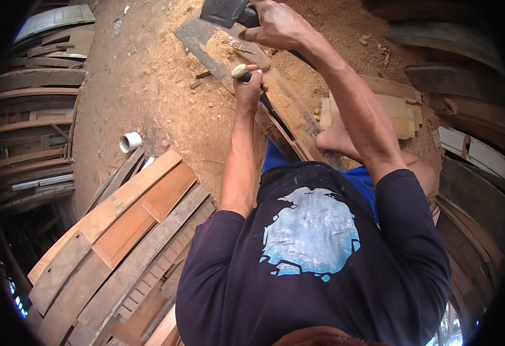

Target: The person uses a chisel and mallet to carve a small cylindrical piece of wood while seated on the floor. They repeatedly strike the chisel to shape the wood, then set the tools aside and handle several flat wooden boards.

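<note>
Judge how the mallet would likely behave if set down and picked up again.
The mallet is probably head-heavy: its blocky head looks wider than the handle. It likely stays stiff, as no sag shows where the head sticks out past the right hand. Squared corners suggest little rolling.

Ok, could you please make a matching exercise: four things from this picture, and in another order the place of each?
1. White hollow cylinder
2. Dark slender tool with pale rounded top
3. Dark tool with broad flat head
4. Pale yellow flat wooden boards

A. In the right hand
B. On the ground, at the picture's left
C. Partly behind the right forearm
D. In the left hand

Pairs: 1-B, 2-D, 3-A, 4-C
</note>
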Tool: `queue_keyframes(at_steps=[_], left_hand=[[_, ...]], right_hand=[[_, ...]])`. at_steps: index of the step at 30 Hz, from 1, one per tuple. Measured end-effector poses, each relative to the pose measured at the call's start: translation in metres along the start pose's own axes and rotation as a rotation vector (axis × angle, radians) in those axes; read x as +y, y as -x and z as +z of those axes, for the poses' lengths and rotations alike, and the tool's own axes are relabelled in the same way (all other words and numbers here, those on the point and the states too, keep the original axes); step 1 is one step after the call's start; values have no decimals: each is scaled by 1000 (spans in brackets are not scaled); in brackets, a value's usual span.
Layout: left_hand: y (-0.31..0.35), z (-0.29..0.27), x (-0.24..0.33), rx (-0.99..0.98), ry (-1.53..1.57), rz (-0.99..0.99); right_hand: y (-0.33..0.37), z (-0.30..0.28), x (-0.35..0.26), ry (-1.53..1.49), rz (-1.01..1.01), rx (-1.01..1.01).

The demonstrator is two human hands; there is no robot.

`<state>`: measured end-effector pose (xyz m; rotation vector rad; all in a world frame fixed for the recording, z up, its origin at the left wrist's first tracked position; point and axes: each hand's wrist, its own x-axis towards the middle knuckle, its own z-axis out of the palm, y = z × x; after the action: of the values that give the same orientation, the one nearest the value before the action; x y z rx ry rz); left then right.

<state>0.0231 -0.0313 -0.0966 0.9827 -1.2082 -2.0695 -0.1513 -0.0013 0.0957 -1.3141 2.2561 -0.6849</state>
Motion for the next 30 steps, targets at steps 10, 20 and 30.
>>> queue_keyframes(at_steps=[10,20,30], left_hand=[[108,27,49,-357,-355,68],[143,39,48,-411,-357,248],[158,53,28,-523,-504,211]], right_hand=[[62,4,35,62,54,-473],[184,-70,-3,-708,-178,170],[242,-83,-13,-295,-556,591]])
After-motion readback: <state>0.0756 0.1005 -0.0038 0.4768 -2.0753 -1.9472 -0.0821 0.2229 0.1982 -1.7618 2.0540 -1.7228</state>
